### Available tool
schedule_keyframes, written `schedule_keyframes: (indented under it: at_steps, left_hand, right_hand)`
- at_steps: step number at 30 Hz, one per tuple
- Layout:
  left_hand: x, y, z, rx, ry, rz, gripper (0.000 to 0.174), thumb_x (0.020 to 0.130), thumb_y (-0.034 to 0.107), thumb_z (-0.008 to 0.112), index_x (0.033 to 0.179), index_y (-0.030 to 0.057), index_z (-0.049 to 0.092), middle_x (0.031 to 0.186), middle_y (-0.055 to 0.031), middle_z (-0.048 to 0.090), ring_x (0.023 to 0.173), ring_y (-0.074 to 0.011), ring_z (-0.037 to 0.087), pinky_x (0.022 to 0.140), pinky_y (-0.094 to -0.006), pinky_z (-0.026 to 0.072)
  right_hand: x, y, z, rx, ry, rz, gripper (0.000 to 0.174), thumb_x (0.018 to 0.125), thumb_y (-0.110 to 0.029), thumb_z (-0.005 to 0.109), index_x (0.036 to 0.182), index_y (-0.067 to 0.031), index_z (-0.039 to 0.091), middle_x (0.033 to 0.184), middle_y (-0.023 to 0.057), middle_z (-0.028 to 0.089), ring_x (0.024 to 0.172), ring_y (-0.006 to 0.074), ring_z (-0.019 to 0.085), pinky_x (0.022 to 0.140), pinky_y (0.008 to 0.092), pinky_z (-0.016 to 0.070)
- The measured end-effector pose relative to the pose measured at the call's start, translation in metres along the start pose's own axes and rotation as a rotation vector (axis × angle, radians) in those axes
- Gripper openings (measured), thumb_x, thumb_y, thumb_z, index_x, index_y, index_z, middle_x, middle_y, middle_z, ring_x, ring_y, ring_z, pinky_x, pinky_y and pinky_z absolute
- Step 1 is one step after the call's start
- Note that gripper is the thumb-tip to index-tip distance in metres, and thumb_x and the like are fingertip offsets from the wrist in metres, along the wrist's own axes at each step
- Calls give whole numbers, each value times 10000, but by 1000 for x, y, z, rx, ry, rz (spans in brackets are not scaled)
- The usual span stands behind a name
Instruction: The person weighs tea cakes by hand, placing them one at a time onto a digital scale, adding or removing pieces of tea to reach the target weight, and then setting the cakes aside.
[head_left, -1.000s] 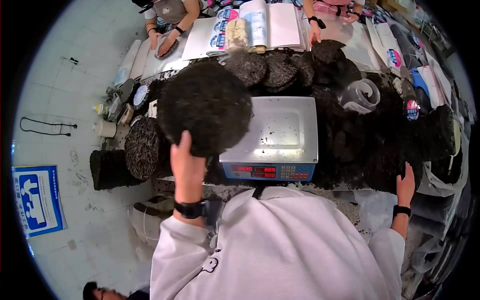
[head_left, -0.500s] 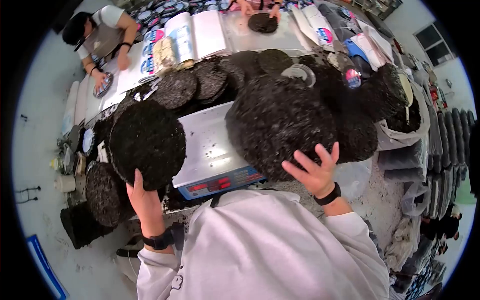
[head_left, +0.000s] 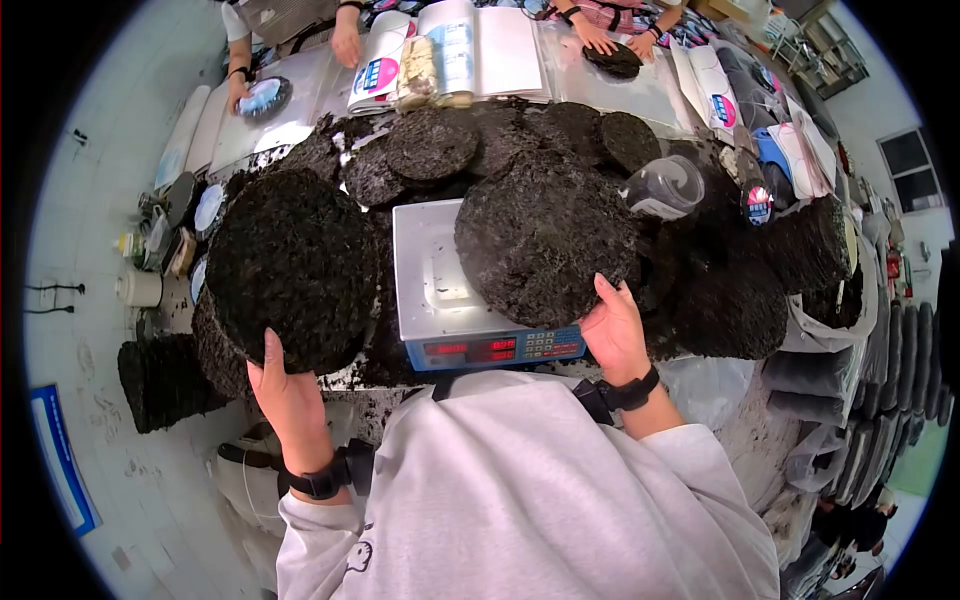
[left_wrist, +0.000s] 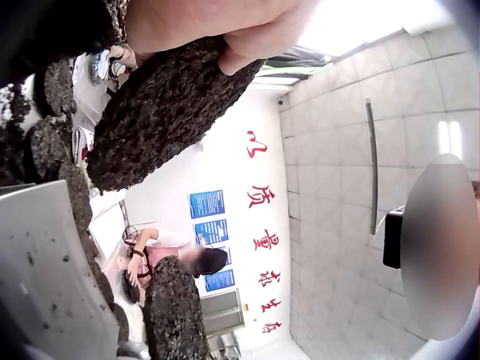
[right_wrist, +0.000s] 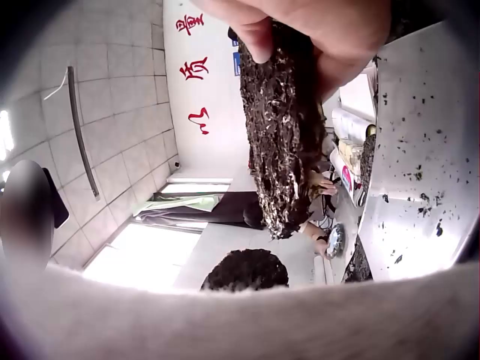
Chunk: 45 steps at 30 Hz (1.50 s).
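In the head view my left hand [head_left: 288, 400] grips a big dark round cake of what looks like dried seaweed [head_left: 290, 270] by its lower edge, thumb in front. It is held up left of the scale. My right hand [head_left: 617, 335] pinches a second dark round cake [head_left: 545, 240] at its lower right edge. That cake overlaps the right part of the scale's steel pan [head_left: 430, 265]. The right wrist view shows this cake [right_wrist: 277, 127] edge-on between thumb and fingers, thick and rough. Red digits glow on the scale's blue front panel [head_left: 500, 348].
Several more dark cakes [head_left: 432, 145] lie behind the scale. A clear plastic jar [head_left: 670, 188] stands behind right, and dark cakes [head_left: 725, 310] pile at the right. Across the table two people work with small round packs [head_left: 265, 98]. A white pot [head_left: 140, 288] stands far left.
My left hand has carried its cake left, off the scale's edge. My right hand has come in from the far right and now holds a cake over the scale's right side.
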<state>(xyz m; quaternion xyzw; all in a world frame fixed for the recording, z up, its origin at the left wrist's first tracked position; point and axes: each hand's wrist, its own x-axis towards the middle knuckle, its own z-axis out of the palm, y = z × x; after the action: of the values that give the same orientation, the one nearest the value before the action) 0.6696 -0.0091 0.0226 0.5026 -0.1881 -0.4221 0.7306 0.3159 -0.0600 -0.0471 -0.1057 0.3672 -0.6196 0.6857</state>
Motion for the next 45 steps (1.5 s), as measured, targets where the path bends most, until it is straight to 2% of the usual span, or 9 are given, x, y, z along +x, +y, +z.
schedule_keyframes:
  at_steps: [5,9,14,20,27,29,35,39,45]
  left_hand:
    - [2,3,-7,-25,-4,25,420,939,130,550,1328,42,420,1318,-94,490,1158,-228,510,976,-379,437]
    - [6,-8,-2,175,-11,56,389,949,142,539,1300,6,443,1266,-102,526,1110,-199,525,965,-350,422]
    - [-2,-34,51,726,-105,144,292,921,53,526,1199,-38,537,1225,-121,565,1096,-193,533,947,-305,411]
    - [-11,-150,77,1493,-1237,730,821,676,309,766,1367,56,401,1447,-147,358,1373,-275,289,1137,-444,196]
    - [-5,-95,70,1390,-835,759,706,708,162,753,1339,87,446,1444,-138,361,1354,-315,316,1106,-471,246]
    - [3,-75,69,1411,-739,812,624,752,183,718,1308,60,464,1410,-152,396,1323,-317,354,1095,-467,258]
    - [3,-54,69,1362,-611,862,539,791,129,670,1294,66,489,1405,-138,410,1304,-328,375,1077,-465,286]
    - [-6,-54,68,1359,-617,858,527,791,131,671,1286,66,503,1397,-143,419,1299,-333,380,1077,-464,288]
    - [-8,-54,69,1304,-600,827,522,787,108,671,1280,62,508,1394,-147,424,1297,-343,382,1052,-452,314]
  right_hand:
    - [-1,6,3,-362,19,-244,340,889,-31,548,1227,-39,508,1238,95,558,1092,246,559,971,378,426]
    - [-1,45,-14,-2067,-655,-752,468,772,-115,646,1223,-58,541,1295,113,525,1249,289,441,1081,441,310]
    - [-29,22,-16,-1642,-229,-693,336,748,-75,651,1081,-39,624,1173,108,604,1141,300,528,993,423,404]
    - [-140,-116,104,-1129,-473,-1685,278,823,-180,585,1066,-49,615,1144,113,605,1091,294,526,935,431,388]
    - [-199,-155,155,-1217,-721,-1985,268,883,-183,492,1080,-31,591,1127,129,597,1072,291,502,959,455,334]
    - [-176,-138,155,-414,-563,-2234,260,866,-169,497,1046,2,574,1146,140,562,1089,286,476,947,431,325]
    - [-163,-153,155,-1100,923,-2750,307,847,-183,520,1085,10,539,1261,140,463,1182,275,387,973,442,282]
    - [-175,-161,139,-1123,-359,-2319,305,869,-173,530,1120,1,530,1263,113,481,1179,241,411,985,407,295]
    - [-185,-171,126,-1145,-687,-1997,308,902,-157,544,1172,-12,518,1264,73,509,1174,189,446,1004,353,316]
